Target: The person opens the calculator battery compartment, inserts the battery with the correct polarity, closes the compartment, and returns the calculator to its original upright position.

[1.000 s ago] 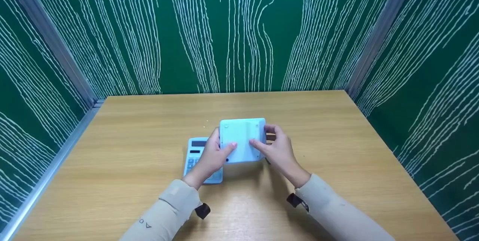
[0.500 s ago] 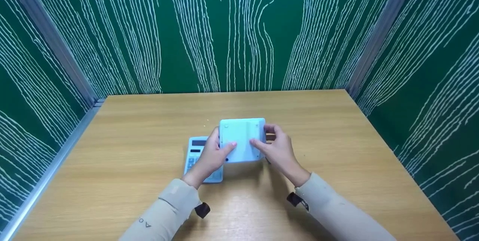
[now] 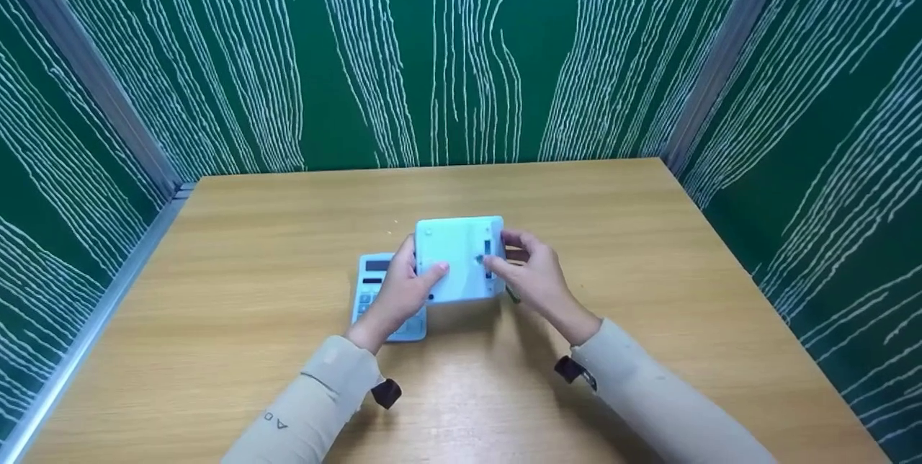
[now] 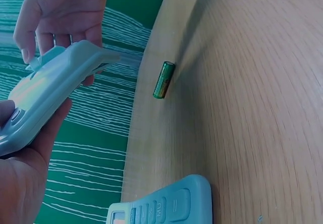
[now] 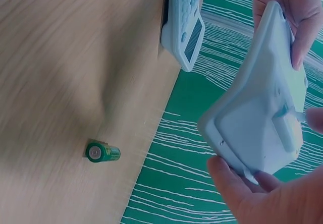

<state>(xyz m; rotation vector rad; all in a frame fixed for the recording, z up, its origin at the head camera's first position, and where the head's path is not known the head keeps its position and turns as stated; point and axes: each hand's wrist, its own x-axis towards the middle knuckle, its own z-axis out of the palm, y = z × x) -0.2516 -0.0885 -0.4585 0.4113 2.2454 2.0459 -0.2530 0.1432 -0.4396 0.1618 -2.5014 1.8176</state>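
A light blue calculator [image 3: 457,277] is held above the table with its back upward. My left hand [image 3: 402,292] grips its left side, thumb lying across the back. At the other side, my right hand [image 3: 539,277] has its thumb on the raised battery cover [image 5: 286,129] and its fingers at the calculator's edge. A dark slot shows beside that thumb in the head view; what is inside cannot be made out. A green battery [image 4: 164,80] lies on the table below the calculator. Partly hidden by my left arm, a second blue calculator [image 3: 371,280] lies keys up.
The wooden table [image 3: 252,269] extends around both hands. Green panels [image 3: 338,89] with white wavy lines rise behind it and at the sides, joined by grey metal posts [image 3: 709,68]. Small pale specks [image 3: 392,228] lie beyond the calculators.
The battery cover on the held calculator has come up under my right thumb, and a dark slot now shows. The head view has tilted slightly; both hands keep their hold.
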